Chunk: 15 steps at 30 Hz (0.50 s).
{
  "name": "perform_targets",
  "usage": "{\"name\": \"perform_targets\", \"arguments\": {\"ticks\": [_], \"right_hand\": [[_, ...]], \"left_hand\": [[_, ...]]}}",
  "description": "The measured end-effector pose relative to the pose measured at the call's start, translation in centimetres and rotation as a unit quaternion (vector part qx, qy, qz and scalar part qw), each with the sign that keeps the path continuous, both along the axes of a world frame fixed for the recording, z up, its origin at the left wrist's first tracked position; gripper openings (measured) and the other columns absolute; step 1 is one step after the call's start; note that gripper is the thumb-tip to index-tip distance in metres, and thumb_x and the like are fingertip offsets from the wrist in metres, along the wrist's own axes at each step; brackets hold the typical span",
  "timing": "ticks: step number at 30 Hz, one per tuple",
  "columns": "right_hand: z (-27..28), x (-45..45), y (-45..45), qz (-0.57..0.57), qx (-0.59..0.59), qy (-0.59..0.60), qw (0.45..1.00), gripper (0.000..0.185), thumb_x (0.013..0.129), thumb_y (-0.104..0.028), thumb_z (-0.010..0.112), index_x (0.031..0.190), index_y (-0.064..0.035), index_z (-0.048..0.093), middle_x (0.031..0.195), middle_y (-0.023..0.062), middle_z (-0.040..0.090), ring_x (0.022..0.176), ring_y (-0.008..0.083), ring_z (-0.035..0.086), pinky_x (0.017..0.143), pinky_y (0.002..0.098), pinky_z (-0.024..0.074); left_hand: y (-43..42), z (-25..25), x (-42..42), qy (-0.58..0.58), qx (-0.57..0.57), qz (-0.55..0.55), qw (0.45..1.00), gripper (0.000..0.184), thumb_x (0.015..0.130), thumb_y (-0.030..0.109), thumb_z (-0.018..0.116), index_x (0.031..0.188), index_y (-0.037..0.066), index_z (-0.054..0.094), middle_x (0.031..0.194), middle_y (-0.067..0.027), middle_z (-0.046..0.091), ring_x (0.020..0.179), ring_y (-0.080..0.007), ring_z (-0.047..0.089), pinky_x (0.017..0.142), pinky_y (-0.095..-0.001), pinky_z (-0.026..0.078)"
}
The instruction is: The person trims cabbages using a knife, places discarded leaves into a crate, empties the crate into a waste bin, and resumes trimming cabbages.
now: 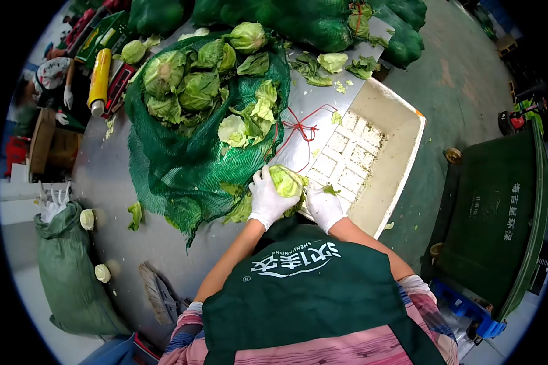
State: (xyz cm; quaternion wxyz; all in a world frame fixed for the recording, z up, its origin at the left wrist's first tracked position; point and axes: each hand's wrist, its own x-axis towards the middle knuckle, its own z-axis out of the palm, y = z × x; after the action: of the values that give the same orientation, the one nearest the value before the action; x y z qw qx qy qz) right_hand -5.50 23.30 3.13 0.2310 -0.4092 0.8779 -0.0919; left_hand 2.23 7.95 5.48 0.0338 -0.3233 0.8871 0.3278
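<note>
My left hand, in a white glove, is closed round a pale green cabbage in front of my apron. Close against the cabbage's right side is my gloved right hand, its fingers curled; what they grip, if anything, is hidden. A dark green leaf shows at the right hand's edge. Just beyond my hands, a green mesh sack lies spread on the metal table, with several cabbages on it. Red string lies beside the sack.
A white crate with leaf scraps stands right of my hands. Full mesh sacks line the back. A yellow canister and a brush are on the left. A large green bin stands right; a co-worker is far left.
</note>
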Motion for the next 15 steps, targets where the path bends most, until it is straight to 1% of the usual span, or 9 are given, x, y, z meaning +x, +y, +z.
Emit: {"name": "perform_targets", "arguments": {"ticks": [4,5,6,8,9,10,11,13,15], "right_hand": [[0.5,-0.1,-0.6,-0.024,0.022,-0.049,0.998,0.023,0.088,-0.011,0.044,0.106,0.0024,0.05,0.088,0.0236,0.067,0.081,0.0379,0.067,0.071,0.0451,0.0535],[-1.9,-0.5,-1.0,-0.042,0.091,-0.089,0.991,0.031,0.088,-0.011,0.046,0.115,0.0051,0.048,0.091,0.0263,0.066,0.085,0.0385,0.067,0.076,0.044,0.053],[-2.3,-0.4,-1.0,-0.046,0.088,-0.087,0.991,0.031,0.088,-0.011,0.046,0.115,0.0051,0.048,0.091,0.0263,0.066,0.085,0.0385,0.067,0.076,0.044,0.053],[-3.0,-0.5,-1.0,-0.069,0.07,-0.116,0.988,0.045,0.088,-0.011,0.048,0.128,0.0093,0.042,0.094,0.0285,0.066,0.088,0.0398,0.066,0.076,0.0448,0.0529],[-3.6,-0.2,-1.1,-0.09,0.061,-0.112,0.988,0.058,0.088,-0.012,0.049,0.141,0.0043,0.032,0.086,0.022,0.067,0.075,0.034,0.068,0.07,0.0419,0.0541],[-4.0,-0.2,-0.6,-0.091,0.059,-0.112,0.988,0.058,0.088,-0.012,0.049,0.141,0.0043,0.032,0.086,0.022,0.067,0.075,0.034,0.068,0.07,0.0419,0.0541],[-3.0,-0.7,-0.1,-0.154,-0.053,-0.236,0.958,0.06,0.089,-0.014,0.05,0.144,-0.0013,0.03,0.08,0.018,0.065,0.068,0.0289,0.065,0.067,0.039,0.0542],[0.1,-1.5,0.0,-0.257,-0.216,-0.434,0.836,0.06,0.091,-0.021,0.051,0.147,-0.0135,0.031,0.07,0.0093,0.057,0.051,0.0163,0.055,0.059,0.0318,0.0521],[0.8,-2.4,-0.7,-0.208,-0.268,-0.301,0.891,0.055,0.09,-0.021,0.052,0.143,-0.01,0.038,0.077,0.0144,0.064,0.056,0.0216,0.06,0.061,0.0353,0.0513]], "left_hand": [[0.4,0.3,0.1,0.005,-0.01,-0.013,1.0,0.11,0.055,0.033,0.085,0.139,-0.005,0.025,0.132,-0.0258,0.035,0.119,-0.0435,0.038,0.104,-0.0462,0.034],[1.0,0.3,0.5,0.004,-0.01,-0.017,1.0,0.11,0.055,0.033,0.085,0.139,-0.005,0.025,0.132,-0.0258,0.035,0.119,-0.0435,0.038,0.104,-0.0462,0.034],[1.6,0.2,1.0,0.042,-0.034,-0.026,0.998,0.108,0.055,0.031,0.085,0.139,-0.004,0.026,0.132,-0.0254,0.034,0.119,-0.0436,0.038,0.104,-0.0461,0.034],[1.8,-0.2,2.3,0.109,-0.047,-0.029,0.993,0.104,0.056,0.025,0.086,0.138,-0.001,0.027,0.132,-0.0235,0.033,0.121,-0.0418,0.036,0.106,-0.0449,0.032],[1.4,-0.8,3.1,0.137,-0.019,-0.014,0.99,0.106,0.055,0.024,0.086,0.139,-0.001,0.027,0.132,-0.023,0.034,0.123,-0.0403,0.035,0.107,-0.0442,0.031],[1.0,-1.5,3.5,0.169,0.007,0.002,0.986,0.107,0.054,0.024,0.087,0.139,0.0,0.027,0.132,-0.0225,0.034,0.125,-0.0387,0.034,0.108,-0.0434,0.03],[0.7,-2.0,3.5,0.171,0.005,0.001,0.985,0.107,0.054,0.024,0.087,0.139,0.0,0.027,0.132,-0.0225,0.034,0.125,-0.0387,0.034,0.108,-0.0434,0.03],[0.2,-2.6,3.6,0.246,0.074,0.003,0.967,0.11,0.052,0.026,0.087,0.138,-0.002,0.026,0.137,-0.0232,0.032,0.128,-0.0392,0.032,0.109,-0.0447,0.027],[-0.1,-1.5,2.8,0.236,0.055,-0.035,0.97,0.11,0.051,0.026,0.088,0.138,-0.002,0.026,0.137,-0.0226,0.033,0.129,-0.0387,0.032,0.11,-0.0442,0.027]]}}
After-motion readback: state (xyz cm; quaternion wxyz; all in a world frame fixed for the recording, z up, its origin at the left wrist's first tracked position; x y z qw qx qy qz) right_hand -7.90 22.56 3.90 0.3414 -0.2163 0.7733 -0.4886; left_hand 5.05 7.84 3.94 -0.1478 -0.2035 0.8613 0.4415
